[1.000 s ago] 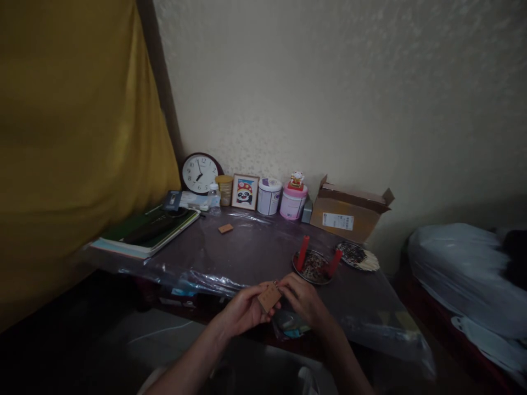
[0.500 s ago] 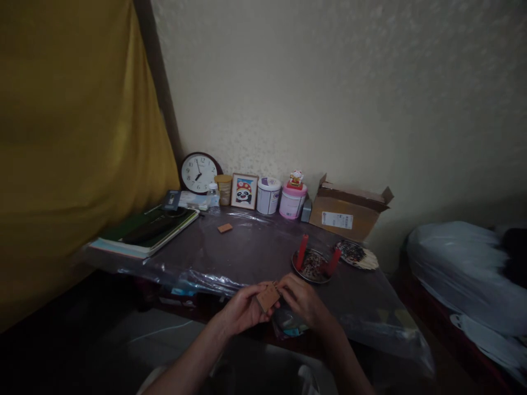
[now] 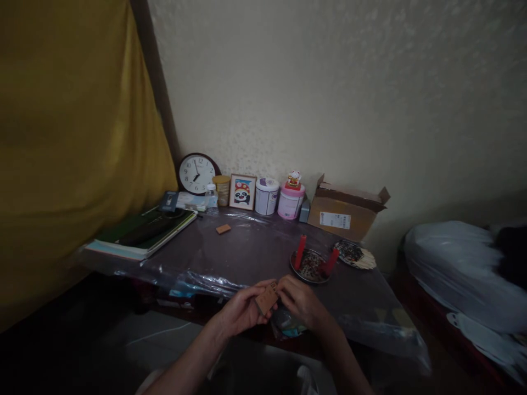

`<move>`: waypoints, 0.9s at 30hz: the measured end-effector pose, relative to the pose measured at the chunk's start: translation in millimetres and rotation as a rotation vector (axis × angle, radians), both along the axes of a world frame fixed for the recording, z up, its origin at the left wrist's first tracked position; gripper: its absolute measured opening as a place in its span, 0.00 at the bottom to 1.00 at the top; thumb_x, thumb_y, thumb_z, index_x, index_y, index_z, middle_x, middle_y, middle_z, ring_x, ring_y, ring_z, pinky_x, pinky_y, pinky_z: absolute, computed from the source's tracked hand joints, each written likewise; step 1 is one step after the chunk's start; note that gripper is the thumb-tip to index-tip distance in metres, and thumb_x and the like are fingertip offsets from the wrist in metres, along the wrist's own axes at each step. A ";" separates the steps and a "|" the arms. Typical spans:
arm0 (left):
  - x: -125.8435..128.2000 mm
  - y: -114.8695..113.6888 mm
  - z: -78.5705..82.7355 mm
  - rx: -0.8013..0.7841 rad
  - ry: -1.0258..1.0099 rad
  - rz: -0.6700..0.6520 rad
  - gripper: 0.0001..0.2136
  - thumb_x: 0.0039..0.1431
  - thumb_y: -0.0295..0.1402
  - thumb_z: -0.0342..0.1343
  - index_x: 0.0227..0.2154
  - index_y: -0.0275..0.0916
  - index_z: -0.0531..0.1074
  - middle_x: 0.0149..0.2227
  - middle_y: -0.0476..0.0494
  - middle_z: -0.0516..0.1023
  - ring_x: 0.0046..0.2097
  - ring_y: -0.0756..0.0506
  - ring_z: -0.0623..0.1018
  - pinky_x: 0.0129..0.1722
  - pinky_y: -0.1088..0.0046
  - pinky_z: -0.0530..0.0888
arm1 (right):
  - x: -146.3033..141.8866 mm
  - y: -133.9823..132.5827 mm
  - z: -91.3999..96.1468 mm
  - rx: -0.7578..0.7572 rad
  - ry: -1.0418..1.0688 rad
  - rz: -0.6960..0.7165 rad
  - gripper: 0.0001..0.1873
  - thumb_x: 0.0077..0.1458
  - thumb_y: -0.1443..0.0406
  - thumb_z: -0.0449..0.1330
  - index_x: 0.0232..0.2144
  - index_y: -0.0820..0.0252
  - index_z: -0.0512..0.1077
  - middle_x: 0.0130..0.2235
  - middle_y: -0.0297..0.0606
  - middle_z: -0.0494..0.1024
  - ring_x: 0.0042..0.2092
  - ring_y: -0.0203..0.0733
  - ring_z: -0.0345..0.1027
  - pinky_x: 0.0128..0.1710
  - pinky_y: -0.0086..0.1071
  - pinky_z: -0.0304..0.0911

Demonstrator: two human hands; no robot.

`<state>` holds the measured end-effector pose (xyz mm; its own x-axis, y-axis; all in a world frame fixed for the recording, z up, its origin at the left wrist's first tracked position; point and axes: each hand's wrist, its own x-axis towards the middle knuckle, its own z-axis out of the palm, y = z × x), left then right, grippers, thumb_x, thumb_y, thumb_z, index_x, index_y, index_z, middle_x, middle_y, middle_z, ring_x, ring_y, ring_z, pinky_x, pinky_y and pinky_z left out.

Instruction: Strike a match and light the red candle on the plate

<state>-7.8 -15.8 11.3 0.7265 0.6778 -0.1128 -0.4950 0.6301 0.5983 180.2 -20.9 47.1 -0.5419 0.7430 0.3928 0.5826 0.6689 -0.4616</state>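
The left hand [image 3: 241, 314], half curled, holds a small cardboard box [image 3: 266, 299], nearer the wearer and left of the candle plate [image 3: 309, 281]. The right hand [image 3: 300, 299], just on the near side of that plate, has its fingers bent in at the box's edge; whether they grip anything cannot be told.

As for progress, the box is in hand, but whether it is open is unclear. Two red candles [image 3: 301, 251] stand on the plate, the right one leaning, with no flame visible on either.

The table [image 3: 255, 249] wears clear plastic. Left of and beyond the plate lies another small box [image 3: 223, 229]; just right, a dish of sticks [image 3: 364, 259]. Beyond it stand a carton [image 3: 349, 216], two tins [image 3: 266, 198] and a clock [image 3: 196, 174]; far left hangs a yellow curtain [image 3: 74, 137]. The room is dim.
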 end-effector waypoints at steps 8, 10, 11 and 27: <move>-1.4 1.2 4.1 0.023 -0.026 0.054 0.22 0.55 0.32 0.48 0.55 0.39 0.58 0.35 0.37 0.76 0.29 0.47 0.76 0.27 0.74 0.65 | 13.5 8.2 -6.7 0.065 0.015 -0.162 0.09 0.50 0.73 0.51 0.30 0.57 0.68 0.30 0.35 0.70 0.33 0.38 0.66 0.34 0.30 0.61; -2.2 2.1 4.7 0.029 -0.038 0.068 0.23 0.56 0.32 0.48 0.55 0.40 0.56 0.35 0.37 0.76 0.29 0.47 0.76 0.28 0.74 0.65 | 15.5 9.6 -4.4 0.068 0.086 -0.189 0.11 0.51 0.73 0.51 0.34 0.57 0.69 0.32 0.36 0.72 0.34 0.39 0.67 0.35 0.31 0.62; -2.5 2.4 5.1 0.032 -0.048 0.075 0.23 0.56 0.32 0.48 0.55 0.40 0.56 0.35 0.38 0.76 0.29 0.47 0.76 0.28 0.74 0.65 | 15.3 9.7 -2.6 0.061 0.132 -0.193 0.12 0.51 0.72 0.51 0.36 0.57 0.70 0.33 0.37 0.72 0.35 0.39 0.67 0.37 0.31 0.62; -1.2 0.7 9.6 0.076 -0.136 0.198 0.22 0.56 0.27 0.49 0.54 0.43 0.57 0.43 0.40 0.74 0.42 0.43 0.76 0.36 0.70 0.68 | -13.7 3.7 -6.0 -0.224 0.666 -0.285 0.09 0.47 0.60 0.61 0.23 0.59 0.69 0.26 0.33 0.72 0.29 0.36 0.66 0.30 0.27 0.63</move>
